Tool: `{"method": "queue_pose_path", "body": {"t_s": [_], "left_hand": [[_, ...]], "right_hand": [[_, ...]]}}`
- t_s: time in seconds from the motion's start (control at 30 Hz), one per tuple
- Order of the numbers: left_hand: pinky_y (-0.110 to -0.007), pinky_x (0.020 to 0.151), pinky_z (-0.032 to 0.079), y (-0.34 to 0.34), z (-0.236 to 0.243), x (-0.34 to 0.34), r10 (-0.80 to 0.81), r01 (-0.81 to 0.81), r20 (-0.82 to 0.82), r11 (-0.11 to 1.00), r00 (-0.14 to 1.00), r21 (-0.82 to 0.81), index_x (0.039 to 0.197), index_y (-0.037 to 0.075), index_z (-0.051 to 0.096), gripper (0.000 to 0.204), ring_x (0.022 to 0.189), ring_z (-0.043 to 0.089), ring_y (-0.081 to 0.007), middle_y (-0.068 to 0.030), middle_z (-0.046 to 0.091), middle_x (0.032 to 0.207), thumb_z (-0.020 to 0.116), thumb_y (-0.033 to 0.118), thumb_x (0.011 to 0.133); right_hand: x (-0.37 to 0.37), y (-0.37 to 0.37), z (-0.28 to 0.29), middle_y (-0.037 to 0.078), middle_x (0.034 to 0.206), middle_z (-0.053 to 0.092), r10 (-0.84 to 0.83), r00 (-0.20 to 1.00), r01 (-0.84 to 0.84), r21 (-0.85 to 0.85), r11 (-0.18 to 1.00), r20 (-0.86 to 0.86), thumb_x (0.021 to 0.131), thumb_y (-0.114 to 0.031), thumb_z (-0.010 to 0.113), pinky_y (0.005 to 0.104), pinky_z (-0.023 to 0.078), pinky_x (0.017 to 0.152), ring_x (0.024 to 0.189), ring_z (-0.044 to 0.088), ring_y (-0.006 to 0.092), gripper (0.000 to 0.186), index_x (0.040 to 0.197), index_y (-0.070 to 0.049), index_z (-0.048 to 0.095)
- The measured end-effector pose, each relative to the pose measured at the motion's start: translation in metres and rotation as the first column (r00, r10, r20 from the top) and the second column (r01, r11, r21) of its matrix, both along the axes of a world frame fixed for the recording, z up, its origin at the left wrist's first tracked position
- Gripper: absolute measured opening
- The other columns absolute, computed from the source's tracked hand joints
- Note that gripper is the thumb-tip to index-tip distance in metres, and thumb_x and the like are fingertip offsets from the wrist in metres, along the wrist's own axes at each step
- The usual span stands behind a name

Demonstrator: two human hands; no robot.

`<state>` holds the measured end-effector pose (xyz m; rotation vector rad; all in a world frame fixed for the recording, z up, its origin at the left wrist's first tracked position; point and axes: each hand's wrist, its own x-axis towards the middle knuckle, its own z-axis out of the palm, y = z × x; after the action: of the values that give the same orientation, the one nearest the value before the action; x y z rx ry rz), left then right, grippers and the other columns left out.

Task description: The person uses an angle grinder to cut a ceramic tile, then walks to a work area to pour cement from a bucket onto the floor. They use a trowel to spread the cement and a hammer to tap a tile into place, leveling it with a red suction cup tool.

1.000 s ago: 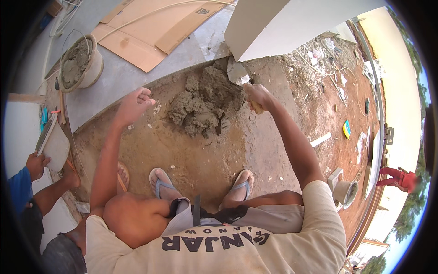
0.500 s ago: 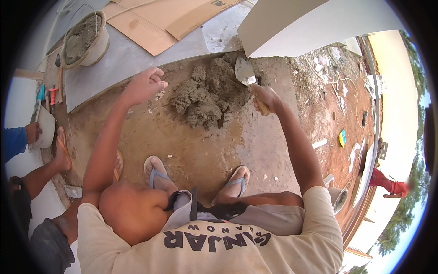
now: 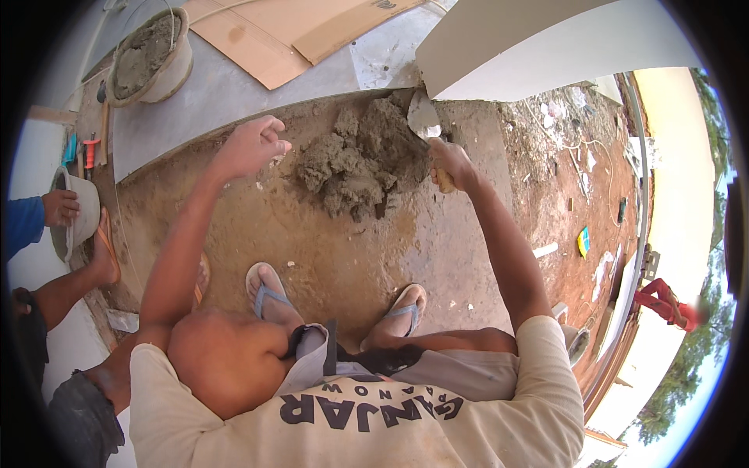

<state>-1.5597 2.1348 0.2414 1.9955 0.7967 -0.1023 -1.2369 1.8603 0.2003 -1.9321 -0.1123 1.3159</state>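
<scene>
My right hand (image 3: 452, 164) is closed round the wooden handle of a trowel (image 3: 424, 117). The trowel's grey, smeared blade points away from me, at the right edge of a heap of wet mortar (image 3: 355, 168) on the ground. Left of the heap, my left hand (image 3: 251, 147) hangs in the air. Its fingers are loosely curled, the thumb stands apart from them, and nothing shows in it.
A bucket of mortar (image 3: 148, 66) stands on a grey slab (image 3: 179, 125) at far left, near cardboard (image 3: 250, 47). A co-worker's hand (image 3: 61, 208) holds a pale bucket (image 3: 82, 207) at left, below hand tools (image 3: 90, 152). A white-grey block (image 3: 507, 54) overhangs at far right. Someone in red (image 3: 663, 304) is at right.
The trowel blade has shifted slightly right and nearer, and my right hand has turned a little. At left, the co-worker's pale bucket has tilted so its opening shows. My left hand barely moved.
</scene>
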Motion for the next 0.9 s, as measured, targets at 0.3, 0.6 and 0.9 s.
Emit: {"method": "queue_pose_path", "body": {"t_s": [0.3, 0.6, 0.9], "left_hand": [[-0.035, 0.086, 0.051, 0.019, -0.019, 0.006, 0.093, -0.092, -0.019, 0.995, 0.996, 0.042, 0.125, -0.002, 0.059, 0.050, 0.092, 0.064, -0.0199, -0.0112, 0.067, 0.099, 0.072, 0.027, 0.087], [-0.046, 0.101, 0.046, 0.094, -0.109, 0.006, 0.156, -0.158, 0.055, 0.798, 0.986, 0.582, 0.120, 0.002, 0.061, 0.045, 0.120, 0.054, -0.0377, -0.0204, 0.059, 0.127, 0.071, 0.031, 0.088], [-0.046, 0.093, 0.048, 0.123, -0.158, 0.020, 0.216, -0.316, 0.231, 0.644, 0.949, 0.696, 0.110, 0.004, 0.063, 0.044, 0.108, 0.057, -0.0348, -0.0154, 0.062, 0.113, 0.072, 0.040, 0.086]], "right_hand": [[-0.016, -0.026, 0.001, 0.010, 0.074, 0.057, 0.052, 0.990, -0.061, 0.066, 0.996, 0.129, 0.098, -0.036, 0.058, 0.0346, 0.051, 0.048, 0.056, 0.059, 0.0189, 0.042, 0.110, 0.004, 0.052], [-0.037, -0.029, 0.028, 0.022, 0.088, 0.068, 0.391, 0.812, -0.260, -0.332, 0.907, 0.433, 0.092, -0.032, 0.060, 0.0412, 0.057, 0.065, 0.077, 0.070, 0.0315, 0.046, 0.113, 0.008, 0.050], [-0.054, 0.011, -0.004, 0.034, 0.107, 0.066, 0.523, 0.637, -0.178, -0.552, 0.814, 0.566, 0.093, -0.032, 0.057, 0.0497, 0.054, 0.083, 0.096, 0.068, 0.0452, 0.054, 0.124, 0.009, 0.042]]}}
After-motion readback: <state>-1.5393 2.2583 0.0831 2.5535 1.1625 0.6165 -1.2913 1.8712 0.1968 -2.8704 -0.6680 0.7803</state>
